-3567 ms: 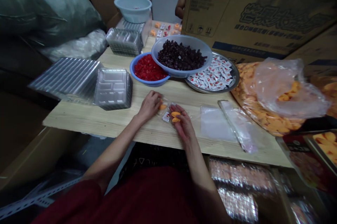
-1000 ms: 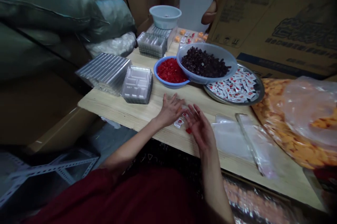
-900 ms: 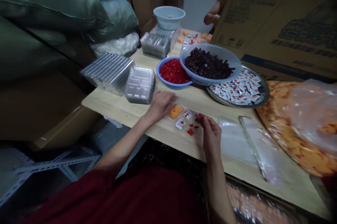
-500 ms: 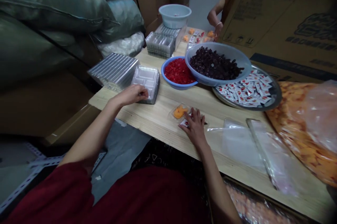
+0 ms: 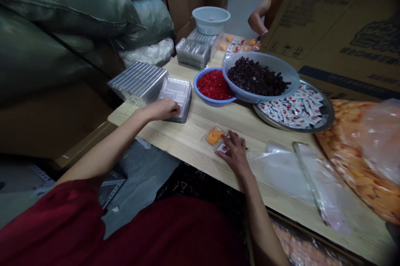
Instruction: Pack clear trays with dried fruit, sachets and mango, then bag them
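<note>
My left hand (image 5: pixel 165 109) reaches over the near left part of a stack of clear compartment trays (image 5: pixel 176 91). Its fingers are curled down together, and whatever they pinch is hidden. On the table in front of me lies a filled clear tray with an orange piece (image 5: pixel 215 136) and a small white-and-red packet (image 5: pixel 223 148). My right hand (image 5: pixel 235 153) grips the right part of this tray, thumb on the near side and bent fingers across the far side. The hand covers the tray's right compartments.
Beyond the hands stand a blue bowl of red pieces (image 5: pixel 214 86), a bowl of dark pieces (image 5: pixel 256 76) and a metal pan of packets (image 5: pixel 296 109). Plastic bags (image 5: pixel 287 170) lie right. Ridged trays (image 5: pixel 140 78) are left. Another person's arm (image 5: pixel 259 18) shows behind.
The fingers of my right hand have drawn in and bent more over the filled tray, uncovering more of the packet. My left hand stays at the tray stack. The view has shifted slightly.
</note>
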A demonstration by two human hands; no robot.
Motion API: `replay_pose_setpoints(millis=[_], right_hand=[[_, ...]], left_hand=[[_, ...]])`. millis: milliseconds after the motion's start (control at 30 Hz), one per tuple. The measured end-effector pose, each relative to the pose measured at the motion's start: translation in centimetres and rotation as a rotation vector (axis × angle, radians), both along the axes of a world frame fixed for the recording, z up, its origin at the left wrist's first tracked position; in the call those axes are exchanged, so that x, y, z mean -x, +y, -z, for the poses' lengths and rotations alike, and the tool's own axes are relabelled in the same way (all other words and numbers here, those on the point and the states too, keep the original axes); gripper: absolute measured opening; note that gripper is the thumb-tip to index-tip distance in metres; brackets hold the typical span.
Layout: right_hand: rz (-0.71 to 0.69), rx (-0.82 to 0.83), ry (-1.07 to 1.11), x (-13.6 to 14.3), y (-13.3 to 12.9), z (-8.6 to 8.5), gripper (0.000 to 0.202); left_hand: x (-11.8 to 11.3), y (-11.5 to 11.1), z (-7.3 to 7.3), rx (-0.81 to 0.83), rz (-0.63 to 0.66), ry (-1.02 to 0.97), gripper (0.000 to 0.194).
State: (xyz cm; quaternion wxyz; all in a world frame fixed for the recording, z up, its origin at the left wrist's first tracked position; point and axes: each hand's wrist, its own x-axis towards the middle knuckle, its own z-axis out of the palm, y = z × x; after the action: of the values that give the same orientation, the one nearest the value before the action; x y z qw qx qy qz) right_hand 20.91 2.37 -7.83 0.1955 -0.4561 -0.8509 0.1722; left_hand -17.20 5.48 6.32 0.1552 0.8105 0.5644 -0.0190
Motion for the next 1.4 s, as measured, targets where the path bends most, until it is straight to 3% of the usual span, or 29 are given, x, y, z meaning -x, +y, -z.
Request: replay_pose_setpoints(millis=[333,500,667,767,900,967,1067,1200,1400], right_hand=[[0.000,0.048,0.022,-0.3,-0.8,-0.4,0.067],[0.046,0.064,0.171,-0.5,-1.4,-1.0,0.066],[0.085,0.121,0.521,0.2,-2.5,-3.6,0.048],[0.153,0.291,0.819,2.2,-3.5,-5.6,0.037],[0.151,0.881,1.260,6.0,-4.6,-7.7,0.043],[0.084,1.134,1.387,7.2,-4.7,-8.1,0.057],[0.059,1.219,1.425,7.2,-4.4,-8.3,0.080],[0.005,1.146,1.381,5.1,-4.2,-8.4,0.095],[-0.061,1.226,1.394,4.3,-4.6,-8.2,0.091]], left_hand=[[-1.4,-0.1,0.3,-0.097,0.067,0.189,0.021],[-0.9,-1.8,-2.0,-0.279,0.064,0.026,0.019],[-1.3,-3.9,-4.1,-0.588,-0.058,-0.137,0.015],[-3.7,-5.7,-4.2,-0.747,-0.101,-0.234,0.008],[-9.5,-8.1,-2.0,-0.885,0.012,-0.397,0.012],[-12.8,-9.1,-0.3,-0.860,0.160,-0.509,0.016],[-16.5,-10.1,2.1,-0.769,0.290,-0.654,0.018],[-18.9,-11.1,3.7,-0.575,0.250,-0.749,0.015],[-19.0,-11.7,3.6,-0.191,0.157,-0.954,0.006]])
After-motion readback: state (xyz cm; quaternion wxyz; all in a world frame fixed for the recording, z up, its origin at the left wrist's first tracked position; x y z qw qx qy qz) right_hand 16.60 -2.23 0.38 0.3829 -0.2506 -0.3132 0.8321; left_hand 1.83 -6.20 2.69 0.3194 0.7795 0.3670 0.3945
